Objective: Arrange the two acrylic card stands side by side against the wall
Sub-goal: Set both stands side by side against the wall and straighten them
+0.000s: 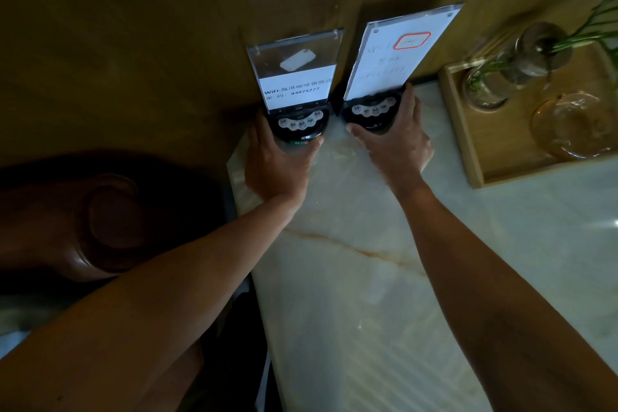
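Two acrylic card stands with black round button bases stand upright side by side at the far end of a pale marble table (pixel 368 278), close to the wooden wall (pixel 167 27). The left stand (pixel 297 77) carries a WiFi card. The taller right stand (pixel 401 53) holds a white sheet with a red-outlined mark and leans slightly to the right. My left hand (pixel 277 164) cups the left stand's base from the front, thumb and fingers around it. My right hand (pixel 394 140) wraps the right stand's base, fingers along its right side.
A wooden tray (pixel 468 144) sits at the right against the wall, holding a glass vase (pixel 495 84) with green stems and a glass bowl (pixel 572 127). A dark brown leather seat (pixel 100 221) lies left of the table's edge.
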